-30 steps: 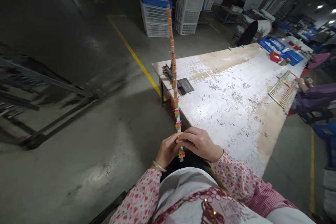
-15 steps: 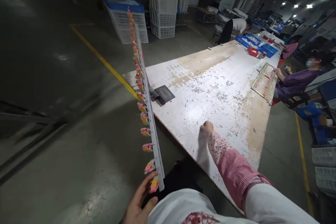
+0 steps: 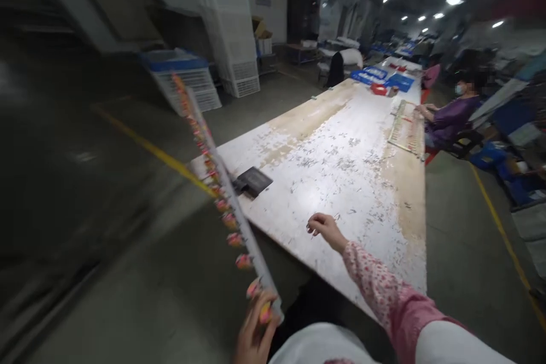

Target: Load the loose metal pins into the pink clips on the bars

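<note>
as left hand (image 3: 255,327) grips strip (image 3: 250,239) — right hand (image 3: 326,228) hovers

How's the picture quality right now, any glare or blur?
Head view: glare whitens the tabletop beyond the right hand; head view: the floor at left is dark and smeared; head view: the strip looks soft, while a ceiling lamp burns out white.

The left hand (image 3: 252,332) is at the bottom centre of the frame, its fingers and thumb curved toward each other. The right arm (image 3: 375,274) stretches from the lower right toward the centre; the right hand (image 3: 327,230) has bent fingers, though blur makes the fingertips hard to read.
</note>
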### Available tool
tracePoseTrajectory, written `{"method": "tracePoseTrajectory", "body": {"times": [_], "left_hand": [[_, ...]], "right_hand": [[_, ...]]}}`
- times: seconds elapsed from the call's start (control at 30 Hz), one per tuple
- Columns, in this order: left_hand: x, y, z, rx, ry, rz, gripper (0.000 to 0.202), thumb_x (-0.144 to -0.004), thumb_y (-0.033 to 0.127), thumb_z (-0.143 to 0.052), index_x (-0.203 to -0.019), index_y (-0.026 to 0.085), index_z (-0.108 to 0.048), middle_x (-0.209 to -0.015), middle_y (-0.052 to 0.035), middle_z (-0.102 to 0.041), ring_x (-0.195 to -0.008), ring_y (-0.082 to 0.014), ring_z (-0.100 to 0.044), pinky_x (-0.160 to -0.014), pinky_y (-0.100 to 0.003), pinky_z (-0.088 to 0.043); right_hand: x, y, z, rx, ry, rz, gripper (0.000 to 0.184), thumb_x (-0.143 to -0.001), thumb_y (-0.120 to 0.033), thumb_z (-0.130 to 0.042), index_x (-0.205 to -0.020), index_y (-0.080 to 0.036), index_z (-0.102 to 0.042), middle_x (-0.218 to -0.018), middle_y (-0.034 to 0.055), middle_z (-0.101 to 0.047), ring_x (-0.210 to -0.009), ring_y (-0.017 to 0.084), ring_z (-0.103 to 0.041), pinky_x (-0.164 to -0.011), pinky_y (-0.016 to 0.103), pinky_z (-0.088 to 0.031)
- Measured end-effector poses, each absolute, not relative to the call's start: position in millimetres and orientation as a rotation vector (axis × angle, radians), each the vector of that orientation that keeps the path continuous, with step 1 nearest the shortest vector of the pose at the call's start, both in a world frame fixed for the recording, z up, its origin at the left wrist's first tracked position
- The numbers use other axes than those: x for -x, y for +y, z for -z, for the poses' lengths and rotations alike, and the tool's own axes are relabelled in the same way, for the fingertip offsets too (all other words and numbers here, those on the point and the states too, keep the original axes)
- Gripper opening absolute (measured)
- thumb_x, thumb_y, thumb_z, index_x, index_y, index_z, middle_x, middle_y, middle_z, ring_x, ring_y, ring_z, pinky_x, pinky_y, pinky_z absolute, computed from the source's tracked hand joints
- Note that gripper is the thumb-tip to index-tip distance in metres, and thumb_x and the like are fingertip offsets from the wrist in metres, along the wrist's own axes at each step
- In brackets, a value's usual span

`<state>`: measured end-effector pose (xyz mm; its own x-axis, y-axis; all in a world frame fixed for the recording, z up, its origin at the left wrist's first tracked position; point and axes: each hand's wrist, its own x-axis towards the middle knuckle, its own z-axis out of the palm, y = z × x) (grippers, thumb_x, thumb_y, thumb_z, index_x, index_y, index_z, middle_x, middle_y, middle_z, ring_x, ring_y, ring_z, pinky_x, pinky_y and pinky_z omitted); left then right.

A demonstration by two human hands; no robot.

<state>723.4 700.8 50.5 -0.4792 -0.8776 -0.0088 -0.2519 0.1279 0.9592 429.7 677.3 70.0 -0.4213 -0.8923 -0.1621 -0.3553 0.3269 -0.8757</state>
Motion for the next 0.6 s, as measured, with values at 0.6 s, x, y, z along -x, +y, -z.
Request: {"method": "tracePoseTrajectory", "body": {"times": [0.6], "left_hand": [[-725.2, 704.0, -73.8, -0.982, -2.081, 0.955, 0.027, -0.092, 0.041, -0.049, -0.1, 0.018, -0.062, -0.077, -0.0034, -0.069, -0.068, -0.0176, -0.062, -0.065, -0.027, -0.044]], "right_hand": [[-554.9, 735.0, -171.8, 1.963, 1.381, 1.074, 0.012, -0.092, -0.025, -0.052, -0.092, -0.019, -0.062, -0.082, 0.0049, -0.068, -0.072, 0.013, -0.061, -0.066, 0.025, -0.048]]}}
